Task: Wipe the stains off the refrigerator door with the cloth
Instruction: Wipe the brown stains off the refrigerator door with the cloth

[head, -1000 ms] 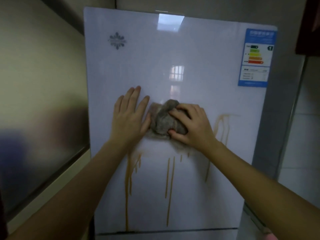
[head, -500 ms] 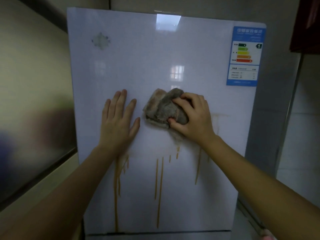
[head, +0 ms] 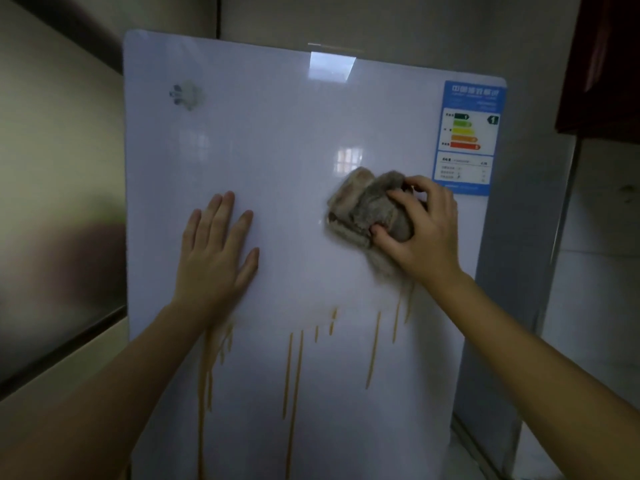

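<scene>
A white refrigerator door [head: 277, 150] fills the middle of the head view. Several orange-brown drip stains [head: 294, 368] run down its lower half. My right hand [head: 426, 233] presses a bunched grey-brown cloth [head: 367, 206] against the door at mid-height, right of centre, just left of the label's lower edge. My left hand [head: 218, 251] lies flat on the door to the left, fingers spread, holding nothing. Its wrist covers the top of the leftmost drips.
A blue energy label [head: 467, 136] sticks to the door's upper right. A small grey emblem [head: 185, 95] sits at the upper left. A wall panel [head: 59, 202] stands close on the left. A dark cabinet [head: 602, 64] hangs at the upper right, with tiled wall beyond.
My right hand has wiped the cloth to the right and slightly up, away from my left hand. The smear at the door's right is gone. The left hand stays flat on the door.
</scene>
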The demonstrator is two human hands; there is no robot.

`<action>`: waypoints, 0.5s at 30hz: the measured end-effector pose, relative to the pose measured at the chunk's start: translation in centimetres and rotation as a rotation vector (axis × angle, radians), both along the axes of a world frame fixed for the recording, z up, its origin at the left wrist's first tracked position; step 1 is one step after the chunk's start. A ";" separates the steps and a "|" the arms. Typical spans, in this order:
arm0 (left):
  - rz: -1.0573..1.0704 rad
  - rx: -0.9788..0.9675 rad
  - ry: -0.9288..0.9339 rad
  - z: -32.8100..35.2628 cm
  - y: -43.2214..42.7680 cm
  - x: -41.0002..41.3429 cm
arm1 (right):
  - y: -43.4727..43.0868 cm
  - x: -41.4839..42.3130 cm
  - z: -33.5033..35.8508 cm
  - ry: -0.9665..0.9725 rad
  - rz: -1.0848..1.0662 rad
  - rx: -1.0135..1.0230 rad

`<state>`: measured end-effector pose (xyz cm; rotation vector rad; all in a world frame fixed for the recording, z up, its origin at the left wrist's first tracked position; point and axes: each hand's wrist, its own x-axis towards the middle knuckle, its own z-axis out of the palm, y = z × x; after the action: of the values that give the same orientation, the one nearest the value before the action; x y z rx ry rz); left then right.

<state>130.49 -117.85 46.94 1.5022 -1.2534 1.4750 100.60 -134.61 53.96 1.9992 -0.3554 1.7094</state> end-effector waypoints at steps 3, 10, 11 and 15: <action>-0.002 -0.007 -0.013 0.0 -0.1 0.3 | 0.2 0.8 1.2 -0.054 -0.008 -0.010; 0.002 -0.050 -0.044 -0.1 -0.3 0.5 | 1.3 1.2 0.1 -0.061 -0.070 -0.045; 0.003 -0.054 -0.049 -0.2 -0.4 0.5 | 1.4 1.3 0.1 -0.056 -0.076 -0.063; 0.012 -0.059 -0.062 -0.1 -0.4 0.7 | 0.9 1.5 0.4 -0.003 -0.076 -0.206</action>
<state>131.19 -118.22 46.81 1.4375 -1.2278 1.5644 102.08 -133.74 54.31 1.8132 -0.2420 1.6321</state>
